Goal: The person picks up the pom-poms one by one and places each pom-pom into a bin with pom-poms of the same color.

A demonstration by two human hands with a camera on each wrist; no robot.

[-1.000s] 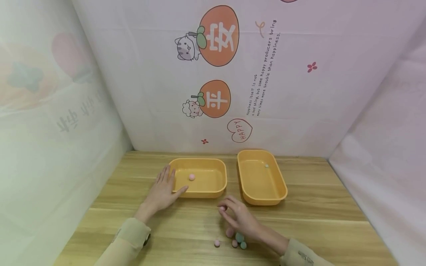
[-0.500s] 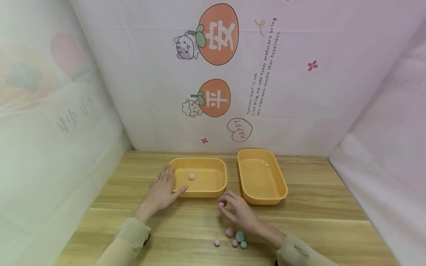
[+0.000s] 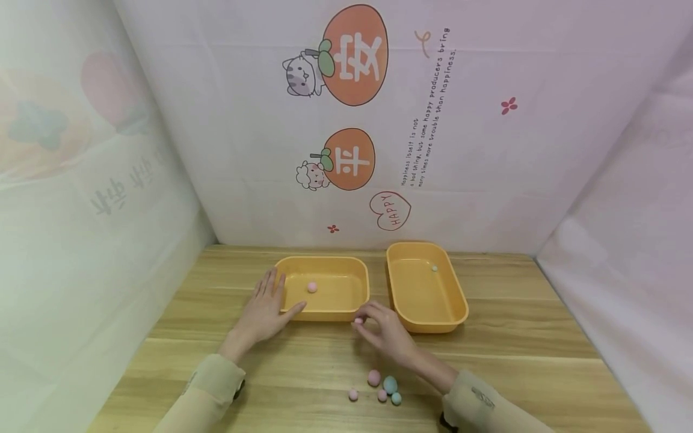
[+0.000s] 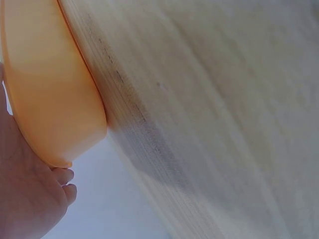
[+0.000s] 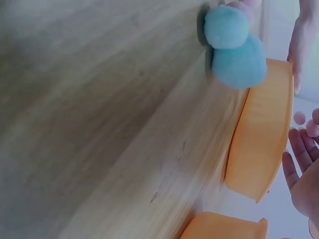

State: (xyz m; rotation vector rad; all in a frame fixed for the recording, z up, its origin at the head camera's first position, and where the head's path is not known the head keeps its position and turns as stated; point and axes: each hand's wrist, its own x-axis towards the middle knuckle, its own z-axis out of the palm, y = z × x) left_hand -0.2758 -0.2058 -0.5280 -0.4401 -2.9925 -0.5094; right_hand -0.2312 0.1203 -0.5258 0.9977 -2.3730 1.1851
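Note:
My right hand (image 3: pixel 387 331) pinches a small pink pom-pom (image 3: pixel 359 322) between thumb and fingers, at the near right corner of the left yellow tray (image 3: pixel 325 315). The right wrist view shows that pink pom-pom (image 5: pixel 313 128) at the fingertips. My left hand (image 3: pixel 265 310) rests on the left end of the same tray, fingers spread over its rim and thumb along the near side. One pink pom-pom (image 3: pixel 312 287) lies inside this tray. On the table, nearer me, sit pink pom-poms (image 3: pixel 373 377) and two blue-green pom-poms (image 3: pixel 390 385), close together.
A second yellow tray (image 3: pixel 397 300) stands at an angle to the right, with a small pale green pom-pom (image 3: pixel 434 269) in it. The wooden table (image 3: pixel 514 361) meets a printed white cloth (image 3: pixel 476 198) at the back, and cloth hangs on both sides.
My right hand has moved away from me with the pink pom-pom, from above the loose pom-poms up to the left tray's corner. The left hand stays in place.

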